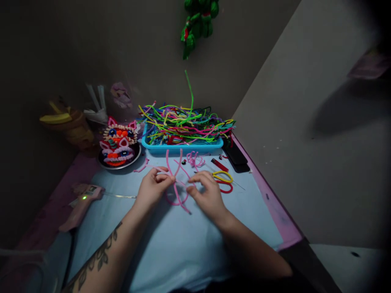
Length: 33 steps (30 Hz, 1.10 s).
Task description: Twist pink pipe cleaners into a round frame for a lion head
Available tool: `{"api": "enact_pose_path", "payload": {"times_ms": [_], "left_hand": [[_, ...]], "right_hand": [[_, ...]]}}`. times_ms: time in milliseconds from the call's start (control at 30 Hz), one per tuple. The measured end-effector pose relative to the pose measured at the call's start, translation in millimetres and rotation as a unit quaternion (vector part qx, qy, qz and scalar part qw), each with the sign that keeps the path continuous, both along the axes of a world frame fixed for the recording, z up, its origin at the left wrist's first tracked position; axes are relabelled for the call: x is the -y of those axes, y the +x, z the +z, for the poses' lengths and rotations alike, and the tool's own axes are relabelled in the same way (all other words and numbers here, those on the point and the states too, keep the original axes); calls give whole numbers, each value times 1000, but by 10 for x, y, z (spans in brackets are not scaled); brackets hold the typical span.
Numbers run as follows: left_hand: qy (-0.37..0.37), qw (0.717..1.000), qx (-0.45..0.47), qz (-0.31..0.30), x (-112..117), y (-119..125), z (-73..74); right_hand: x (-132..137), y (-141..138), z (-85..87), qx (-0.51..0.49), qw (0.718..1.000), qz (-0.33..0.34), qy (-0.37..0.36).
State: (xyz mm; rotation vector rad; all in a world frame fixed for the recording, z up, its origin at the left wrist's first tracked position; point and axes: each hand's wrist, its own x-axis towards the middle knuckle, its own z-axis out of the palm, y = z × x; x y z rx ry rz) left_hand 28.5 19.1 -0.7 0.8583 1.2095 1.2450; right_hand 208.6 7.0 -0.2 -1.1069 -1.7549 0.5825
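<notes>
Both of my hands work a pink pipe cleaner piece (176,191) on the light blue table cover (171,248). My left hand (152,188) pinches the twisted part of it, with two pink ends sticking up toward the tray. My right hand (207,193) has its fingers curled and pinched on the right side of the same pink piece. A pink loop hangs below and between the hands. More bent pink pipe cleaners (195,158) lie just beyond my fingers.
A blue tray (183,144) heaped with many-coloured pipe cleanersstands at the back. Left of it a pipe-cleaner figure (119,146) sits on a plate. A pink glue gun (81,203) lies at the left. Yellow and red scissors (222,181), a lighter and a dark phone (236,156) lie at the right.
</notes>
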Motion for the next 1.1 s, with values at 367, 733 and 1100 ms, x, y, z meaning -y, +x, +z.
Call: {"api": "enact_pose_path", "payload": {"times_ms": [367,733,1100], "left_hand": [[-23,992,-32,-122,45,85,2],[-35,985,9,-169,24,59,-45],[-25,969,-163,-181,11,-31,54]], "right_hand": [[-165,-115,-205,-262,869,113,-403],[-190,-130,-255,-298,868,70,-391],[-219,-90,-194,-290,878,43,-377]]}}
